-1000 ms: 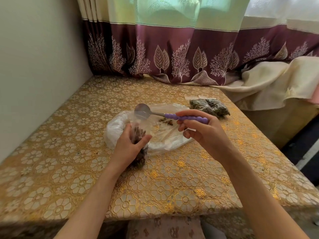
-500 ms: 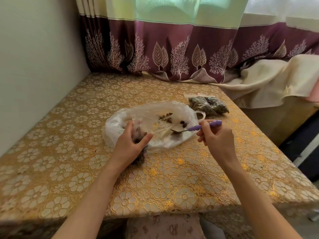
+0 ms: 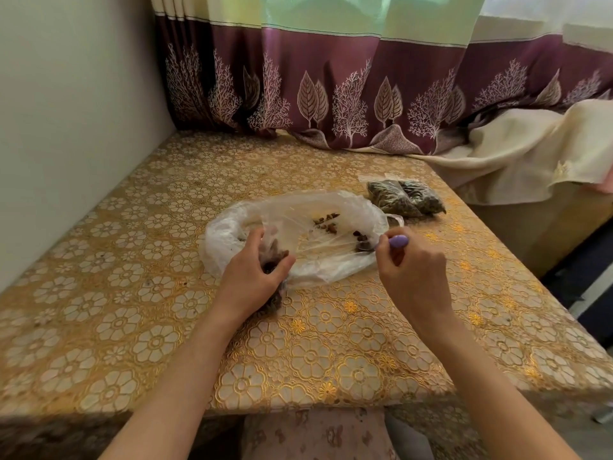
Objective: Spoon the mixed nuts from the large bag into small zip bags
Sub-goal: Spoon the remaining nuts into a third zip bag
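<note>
Left hand (image 3: 247, 280) gripped small zip bag (image 3: 272, 260), fingers and thumb curled round it, nuts visible inside. Right hand (image 3: 411, 273) pinched purple-handled spoon (image 3: 384, 244), bowl reaching into large bag (image 3: 298, 234). Large bag lay flat between both hands and just beyond them, few mixed nuts (image 3: 326, 224) scattered inside. Two filled bags (image 3: 404, 197) lay beyond right hand, on gold floral tablecloth (image 3: 149, 293).

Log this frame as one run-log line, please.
left hand holds small zip bag | right hand scoops with spoon in large bag | few nuts left
</note>
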`<state>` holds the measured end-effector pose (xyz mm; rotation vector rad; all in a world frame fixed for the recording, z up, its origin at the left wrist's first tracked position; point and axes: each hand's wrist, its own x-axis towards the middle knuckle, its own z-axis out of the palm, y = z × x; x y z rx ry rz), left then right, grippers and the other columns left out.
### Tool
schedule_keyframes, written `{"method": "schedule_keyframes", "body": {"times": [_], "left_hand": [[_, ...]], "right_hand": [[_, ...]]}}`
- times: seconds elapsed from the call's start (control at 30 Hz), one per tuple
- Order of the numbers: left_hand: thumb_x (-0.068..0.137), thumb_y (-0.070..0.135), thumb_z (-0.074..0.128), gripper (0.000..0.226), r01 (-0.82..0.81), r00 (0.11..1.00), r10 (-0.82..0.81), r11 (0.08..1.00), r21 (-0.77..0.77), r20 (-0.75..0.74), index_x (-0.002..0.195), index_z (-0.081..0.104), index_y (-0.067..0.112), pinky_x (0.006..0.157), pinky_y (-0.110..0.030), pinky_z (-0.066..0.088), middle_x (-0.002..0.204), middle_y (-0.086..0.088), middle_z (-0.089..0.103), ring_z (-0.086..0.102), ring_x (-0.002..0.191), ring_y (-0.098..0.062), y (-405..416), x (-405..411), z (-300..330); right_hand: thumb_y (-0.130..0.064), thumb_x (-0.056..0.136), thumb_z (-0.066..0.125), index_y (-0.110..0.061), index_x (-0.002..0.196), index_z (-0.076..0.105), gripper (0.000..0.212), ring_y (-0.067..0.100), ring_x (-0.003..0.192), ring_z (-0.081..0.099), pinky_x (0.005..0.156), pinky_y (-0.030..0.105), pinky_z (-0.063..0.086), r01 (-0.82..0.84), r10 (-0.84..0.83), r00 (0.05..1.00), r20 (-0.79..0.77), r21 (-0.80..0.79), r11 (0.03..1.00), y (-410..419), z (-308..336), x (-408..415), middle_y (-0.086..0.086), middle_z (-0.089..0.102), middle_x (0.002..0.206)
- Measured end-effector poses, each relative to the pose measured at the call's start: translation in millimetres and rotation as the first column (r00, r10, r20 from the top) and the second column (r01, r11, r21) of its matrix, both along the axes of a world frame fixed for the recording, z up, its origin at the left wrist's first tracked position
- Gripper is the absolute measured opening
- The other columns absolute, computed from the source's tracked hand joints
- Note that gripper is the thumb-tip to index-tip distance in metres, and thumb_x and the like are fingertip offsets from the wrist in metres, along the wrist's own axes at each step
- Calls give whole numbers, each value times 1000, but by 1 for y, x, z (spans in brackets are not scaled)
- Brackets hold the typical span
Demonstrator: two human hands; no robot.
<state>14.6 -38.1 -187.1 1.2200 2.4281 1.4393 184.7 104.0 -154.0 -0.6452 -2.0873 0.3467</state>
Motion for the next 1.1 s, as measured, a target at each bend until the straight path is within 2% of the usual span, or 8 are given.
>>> {"method": "schedule_keyframes", "body": {"times": [0.13, 0.23, 0.47, 0.57, 0.67, 0.8, 0.97, 1.1], "left_hand": [[82, 40, 66, 60, 4, 1000, -4, 1000, -1, 2, 133, 38, 23, 84, -28, 47, 101, 11, 59, 61, 97, -13, 0, 0, 0], [82, 40, 66, 59, 10, 1000, -10, 1000, 0, 15, 131, 39, 24, 83, -28, 48, 102, 11, 62, 62, 96, -11, 0, 1, 0], [82, 39, 67, 58, 23, 999, -23, 1000, 4, 32, 132, 38, 26, 88, -35, 50, 105, 3, 66, 63, 96, -14, 0, 1, 1], [82, 38, 67, 59, 24, 999, -24, 1000, 8, 44, 133, 38, 25, 91, -37, 49, 109, 2, 65, 62, 100, -16, 0, 1, 1], [82, 38, 67, 60, 28, 999, -29, 1000, 5, 41, 133, 38, 23, 91, -39, 49, 111, 1, 64, 62, 101, -17, 0, 1, 1], [82, 39, 67, 61, 26, 999, -26, 1000, 1, 40, 134, 37, 23, 91, -38, 49, 113, 0, 63, 62, 101, -17, 0, 1, 1], [82, 38, 67, 59, 22, 999, -22, 1000, 10, 34, 132, 39, 25, 89, -32, 49, 109, 3, 65, 62, 99, -15, 0, 2, 1], [82, 38, 67, 60, 18, 1000, -19, 1000, 11, 24, 133, 39, 24, 90, -35, 49, 110, 2, 65, 62, 100, -15, -1, 1, 0]], "right_hand": [[-10, 90, 59, -4, 86, 64, 9, 24, 55, 57, 54, 44, 50, -31, 30, 999, -16, -35, 999, 4, -3, -3, 9, 62, 67], [-9, 90, 59, -3, 84, 65, 10, 24, 55, 58, 54, 42, 50, -41, 39, 997, -65, -30, 999, 3, -6, -4, 10, 64, 68], [-10, 90, 60, -2, 85, 68, 12, 13, 51, 54, 49, 10, 37, -80, 76, 984, -161, -23, 996, 0, -12, -4, 7, 65, 68], [-13, 91, 59, -2, 88, 69, 15, 3, 48, 49, 49, 5, 32, -96, 83, 977, -195, -58, 994, 0, -12, -7, 4, 64, 67], [-14, 93, 58, -3, 91, 69, 16, 0, 47, 47, 46, 7, 32, -115, 91, 976, -199, -112, 987, 3, -11, -8, 6, 65, 66], [-17, 93, 57, -4, 90, 70, 18, 15, 54, 60, 48, 19, 45, -106, 86, 986, -144, -134, 985, 6, -15, -7, 6, 68, 70], [-14, 92, 58, -4, 89, 71, 16, -2, 49, 50, 47, 7, 36, -61, 48, 992, -115, -109, 992, 8, -22, -7, 4, 66, 66], [-13, 92, 58, -3, 91, 70, 15, 8, 51, 53, 49, 8, 37, -36, 25, 995, -96, -112, 993, 12, -21, -9, 5, 67, 70]]}}
